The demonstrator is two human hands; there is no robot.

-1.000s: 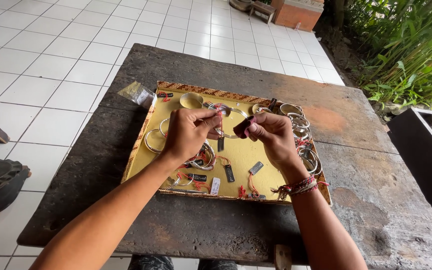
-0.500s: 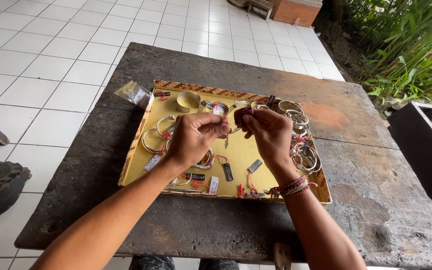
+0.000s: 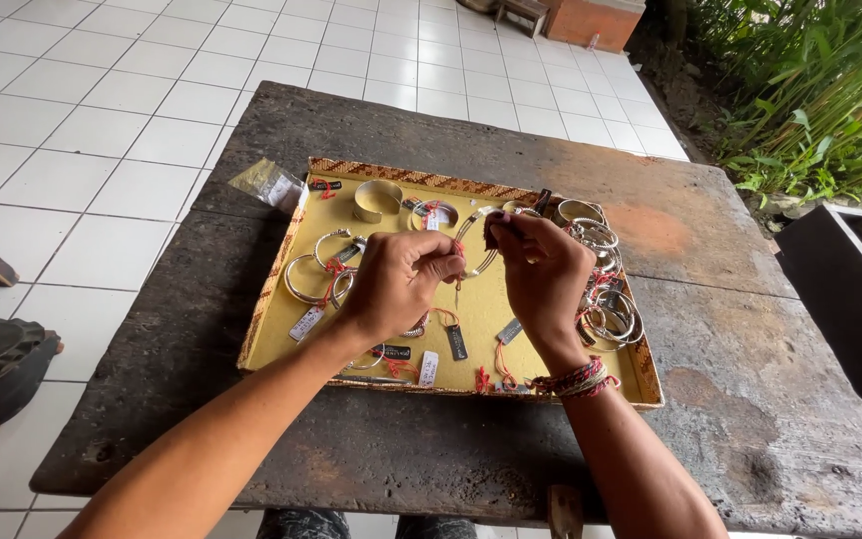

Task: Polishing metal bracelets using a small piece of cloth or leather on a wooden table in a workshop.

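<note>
My left forearm comes in from the lower left, angled up over the table (image 3: 710,399) edge, and my left hand (image 3: 396,284) hangs above the middle of the yellow tray (image 3: 281,334), knuckles up, wrist slightly bent. Its thumb and fingertips are pinched together on the near side of a silver bangle (image 3: 479,250) and the small red-stringed tag dangling from it. Left of that hand lie two looped bangles (image 3: 313,274), and beyond it a wide cuff (image 3: 378,199). Further left still, off the tray's corner, sits a small clear bag (image 3: 266,183).

The bangle spans the gap between both hands, lifted off the tray. My right hand (image 3: 543,274) is curled with its back to me, fingers closed on the bangle's far end near a dark little piece I can't make out. A braided wristband (image 3: 576,379) circles that wrist. Right of it, a heap of silver bangles (image 3: 601,299) is stacked along the tray's edge.
</note>
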